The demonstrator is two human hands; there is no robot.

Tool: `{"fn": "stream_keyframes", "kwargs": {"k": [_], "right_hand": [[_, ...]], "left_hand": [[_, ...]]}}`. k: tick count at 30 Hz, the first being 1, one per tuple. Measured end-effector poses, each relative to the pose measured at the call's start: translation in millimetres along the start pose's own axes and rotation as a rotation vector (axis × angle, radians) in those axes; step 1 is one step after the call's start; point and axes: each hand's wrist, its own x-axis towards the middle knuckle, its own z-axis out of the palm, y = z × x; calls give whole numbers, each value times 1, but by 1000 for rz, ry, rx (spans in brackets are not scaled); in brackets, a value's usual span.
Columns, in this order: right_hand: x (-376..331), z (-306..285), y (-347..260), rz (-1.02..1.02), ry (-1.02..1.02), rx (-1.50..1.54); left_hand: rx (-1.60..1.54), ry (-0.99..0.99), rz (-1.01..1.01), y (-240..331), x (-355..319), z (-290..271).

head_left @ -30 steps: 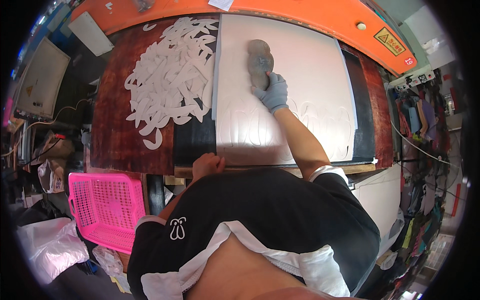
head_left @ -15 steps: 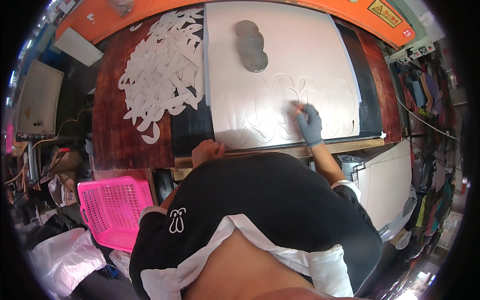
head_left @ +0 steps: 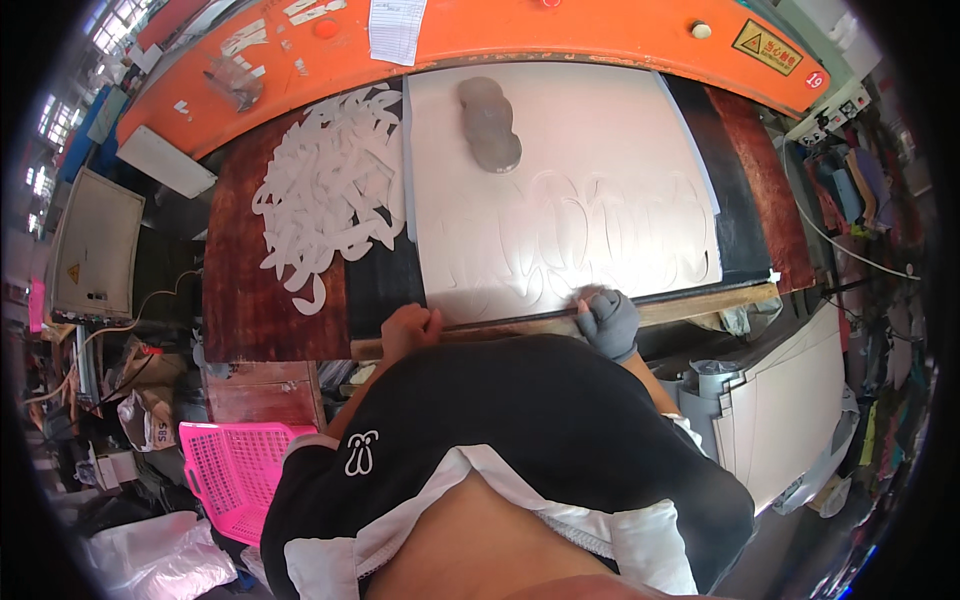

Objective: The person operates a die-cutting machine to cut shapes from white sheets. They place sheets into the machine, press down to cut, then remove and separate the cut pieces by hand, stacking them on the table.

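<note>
A large pale, shiny sheet [head_left: 560, 120] lies across the black middle strip of the table. Long curved outlines are cut into its near half. My left hand [head_left: 408, 328] rests with curled fingers by the sheet's near left corner, at the table's front edge. My right hand [head_left: 608, 325], in a grey glove with bare fingertips, is closed against the sheet's near edge. What either hand grips, if anything, is hidden. Toward the back of the sheet sits a grey, wavy-edged block [head_left: 490, 125], apart from both hands.
Many loose white curved pieces [head_left: 335, 190] are heaped at the left. An orange machine beam [head_left: 560, 35] spans the back. A pink plastic basket [head_left: 235, 475] stands low at the left. Stacked pale sheets [head_left: 785, 410] lean at the lower right, beside the wooden front rail [head_left: 700, 308].
My right hand has drawn back from the cut outlines to the sheet's near edge, its fingers curling in. My left hand stays by the near left corner. The view has tilted up.
</note>
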Motion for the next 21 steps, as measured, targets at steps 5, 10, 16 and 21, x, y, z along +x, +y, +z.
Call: {"fn": "stream_keyframes", "kwargs": {"k": [5,10,16,21], "right_hand": [[1,-10,-16,7,58,-31],[9,-34,-46,-31,15,76],[182,-51,110,-39,161,246],[338,-112,294,520,704,183]], "left_hand": [[-32,53,7,-2,-7,-14],[160,49,-52,17,-15,-51],[391,6,-229,4,165,-28],[328,61,-190,-37,288,12]]}}
